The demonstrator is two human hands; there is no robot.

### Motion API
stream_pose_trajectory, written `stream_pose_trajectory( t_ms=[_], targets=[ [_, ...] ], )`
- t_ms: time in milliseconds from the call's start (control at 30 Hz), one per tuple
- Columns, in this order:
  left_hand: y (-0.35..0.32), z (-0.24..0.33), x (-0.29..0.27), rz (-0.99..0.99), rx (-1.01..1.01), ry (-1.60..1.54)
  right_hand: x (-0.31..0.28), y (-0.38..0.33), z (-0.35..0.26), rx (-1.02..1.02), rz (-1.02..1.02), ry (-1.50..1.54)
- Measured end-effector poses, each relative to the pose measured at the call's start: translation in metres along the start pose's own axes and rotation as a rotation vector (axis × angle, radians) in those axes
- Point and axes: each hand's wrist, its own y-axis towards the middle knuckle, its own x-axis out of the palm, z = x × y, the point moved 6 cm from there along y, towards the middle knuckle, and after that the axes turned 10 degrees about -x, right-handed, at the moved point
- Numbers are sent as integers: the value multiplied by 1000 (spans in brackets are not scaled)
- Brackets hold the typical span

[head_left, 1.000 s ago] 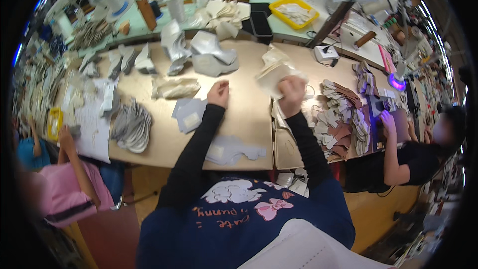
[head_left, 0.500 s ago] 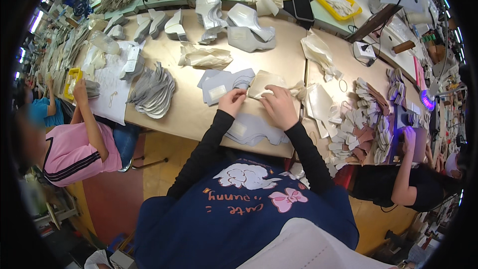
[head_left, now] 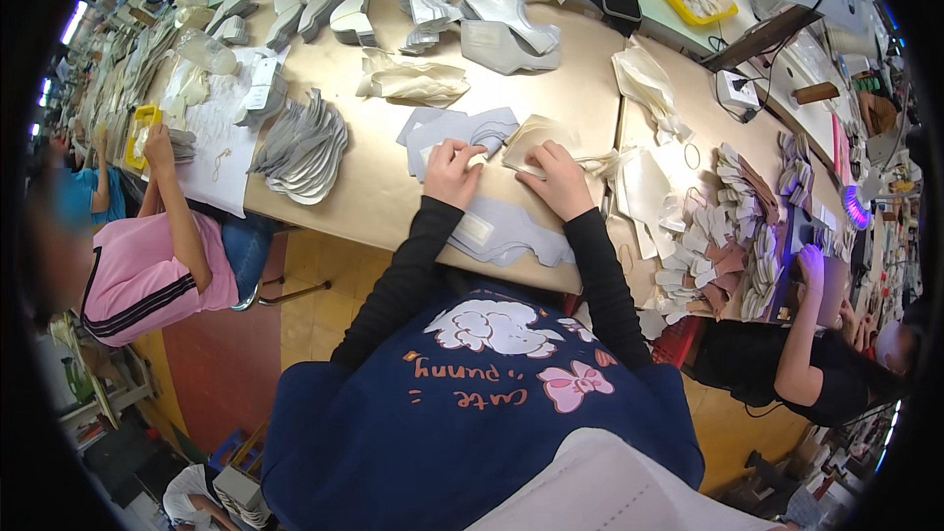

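Note:
My left hand is over a grey cut panel near the middle of the table, its fingers curled and the tips close together. Whatever they hold, if anything, is too small to make out. My right hand pinches the near edge of a small stack of cream sheets just right of the grey panel. Closer to me, between my forearms, another grey panel lies flat with a cream patch on it.
A fanned pile of grey pieces lies to the left; crumpled cream sheets and stacked grey panels lie farther back. Loose cream sheets are at right. Co-workers sit on both sides, one in a pink shirt.
The view has shifted slightly, moving the table upward in the picture. My left hand has come down onto the grey panel, its fingers more curled. The right hand stays by the cream sheets.

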Motion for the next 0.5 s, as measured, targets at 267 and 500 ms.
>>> stream_pose_trajectory(
  t_ms=[267, 500],
  targets=[
    [43, -26, -21, 162, 336, 319, 2, -3, 11, 110, -3, 159],
    [32, -5, -23, 94, 226, -137, 0, -5, 6, 40, 131, 115]
  ],
)
